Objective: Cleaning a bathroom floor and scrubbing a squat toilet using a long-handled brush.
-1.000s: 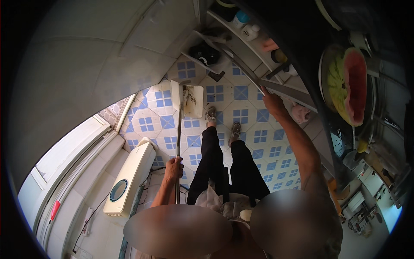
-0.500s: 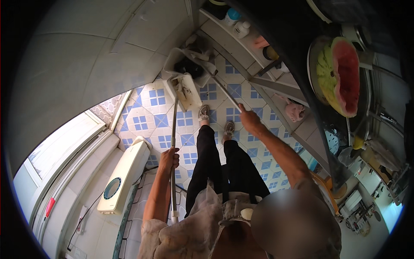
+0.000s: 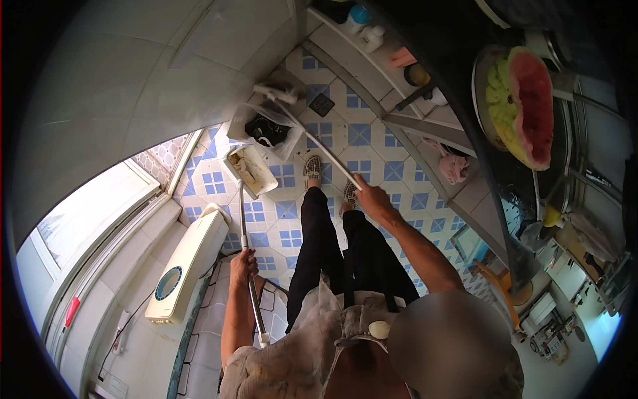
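Observation:
My left hand (image 3: 244, 263) is wrapped round the pole of a long-handled dustpan (image 3: 264, 178). The pan is white, sits low over the tiles, and holds brownish debris. My right hand (image 3: 374, 201) grips the metal handle of a broom (image 3: 327, 154). Its pale head lies against the wall, behind a waste bin (image 3: 238, 124), and the handle crosses the bin's right side. A translucent liner (image 3: 290, 138) hangs over the bin's rim, with dark rubbish (image 3: 267, 131) inside. Dustpan and bin stand close together, ahead of my feet.
A square dark floor drain (image 3: 321, 105) lies in the tiled corner. To the left stand a cream appliance (image 3: 183, 269) and a window. On the right, a counter carries a cut watermelon (image 3: 525, 110); bottles (image 3: 373, 38) and a pink cloth (image 3: 453, 167) sit on the shelves below.
The bin has shifted left out of the corner, uncovering the drain. The dustpan has moved left and slightly down. The broom head has swung left, and both hands have followed.

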A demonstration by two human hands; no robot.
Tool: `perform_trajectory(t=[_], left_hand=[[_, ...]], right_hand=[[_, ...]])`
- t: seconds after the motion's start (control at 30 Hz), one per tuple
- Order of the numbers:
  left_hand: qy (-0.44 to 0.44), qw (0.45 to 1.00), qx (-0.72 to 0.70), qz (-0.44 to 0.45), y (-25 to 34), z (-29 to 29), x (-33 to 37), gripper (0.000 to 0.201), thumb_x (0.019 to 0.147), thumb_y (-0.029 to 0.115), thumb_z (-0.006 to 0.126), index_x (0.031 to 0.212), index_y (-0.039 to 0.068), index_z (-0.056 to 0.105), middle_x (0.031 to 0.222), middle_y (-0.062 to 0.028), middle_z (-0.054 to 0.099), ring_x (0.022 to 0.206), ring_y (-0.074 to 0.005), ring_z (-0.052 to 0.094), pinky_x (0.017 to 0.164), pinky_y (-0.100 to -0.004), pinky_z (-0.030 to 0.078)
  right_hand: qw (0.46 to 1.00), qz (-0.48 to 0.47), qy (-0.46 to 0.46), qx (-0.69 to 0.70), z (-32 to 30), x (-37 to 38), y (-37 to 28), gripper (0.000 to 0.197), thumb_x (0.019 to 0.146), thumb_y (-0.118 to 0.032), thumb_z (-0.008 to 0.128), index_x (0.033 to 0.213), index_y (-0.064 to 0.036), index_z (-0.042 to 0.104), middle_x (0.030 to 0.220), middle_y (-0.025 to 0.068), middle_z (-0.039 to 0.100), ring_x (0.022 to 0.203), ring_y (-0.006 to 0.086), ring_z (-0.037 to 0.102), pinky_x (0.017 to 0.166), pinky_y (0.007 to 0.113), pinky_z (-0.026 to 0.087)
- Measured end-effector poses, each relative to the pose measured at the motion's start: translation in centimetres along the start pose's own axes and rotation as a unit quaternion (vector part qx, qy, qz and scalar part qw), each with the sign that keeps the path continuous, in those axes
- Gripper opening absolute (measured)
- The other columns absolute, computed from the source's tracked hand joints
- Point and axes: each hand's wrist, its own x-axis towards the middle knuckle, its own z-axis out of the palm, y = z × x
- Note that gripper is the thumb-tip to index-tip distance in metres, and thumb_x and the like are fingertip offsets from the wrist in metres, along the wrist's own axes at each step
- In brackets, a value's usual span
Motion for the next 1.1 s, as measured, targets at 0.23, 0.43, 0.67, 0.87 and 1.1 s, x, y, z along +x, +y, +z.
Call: perform_trajectory(t=[0.23,0.43,0.67,0.87,1.1], left_hand=[[0.035,0.999,-0.019,0.008,-1.6,-1.4,-3.7,0.031,0.094,0.036,0.047,0.099,0.005,0.051,0.058,0.0053,0.034,0.039,-0.0044,0.029,0.033,-0.0199,0.024],[0.06,0.998,-0.01,0.029,-3.0,-2.0,-7.9,0.031,0.093,0.036,0.048,0.099,0.005,0.051,0.057,0.0049,0.036,0.039,-0.0042,0.03,0.033,-0.0198,0.023],[0.059,0.996,-0.029,0.064,-4.6,-1.4,-12.5,0.031,0.093,0.034,0.049,0.102,0.005,0.052,0.056,0.0037,0.039,0.038,-0.0054,0.034,0.032,-0.0201,0.027],[0.095,0.99,-0.005,0.1,-6.6,0.2,-15.2,0.027,0.094,0.033,0.049,0.1,0.007,0.054,0.056,0.0028,0.041,0.037,-0.0056,0.035,0.031,-0.0202,0.027],[0.094,0.985,0.011,0.143,-9.0,1.2,-16.2,0.025,0.094,0.033,0.049,0.099,0.009,0.056,0.055,0.0024,0.041,0.036,-0.0059,0.035,0.031,-0.02,0.026]], right_hand=[[0.988,0.001,0.065,-0.143,-5.0,8.0,2.4,0.05,0.088,-0.011,0.043,0.137,-0.0058,0.03,0.086,0.0259,0.063,0.082,0.0399,0.063,0.072,0.047,0.051],[0.996,0.042,-0.01,-0.078,-2.4,8.4,5.2,0.045,0.09,-0.017,0.039,0.134,-0.0073,0.032,0.092,0.0289,0.06,0.088,0.0445,0.059,0.076,0.051,0.048],[0.993,0.046,-0.062,-0.089,0.8,-2.9,14.6,0.044,0.089,-0.022,0.047,0.13,-0.0114,0.036,0.09,0.0281,0.061,0.085,0.0462,0.059,0.073,0.052,0.048],[0.985,0.087,-0.126,-0.085,-0.5,-9.4,16.1,0.046,0.089,-0.023,0.049,0.132,-0.0144,0.036,0.087,0.0254,0.062,0.084,0.0445,0.06,0.073,0.051,0.047],[0.992,-0.021,0.028,-0.121,-5.3,-3.3,10.5,0.044,0.089,-0.019,0.051,0.129,-0.0085,0.037,0.08,0.0264,0.062,0.078,0.0443,0.06,0.065,0.052,0.046]])
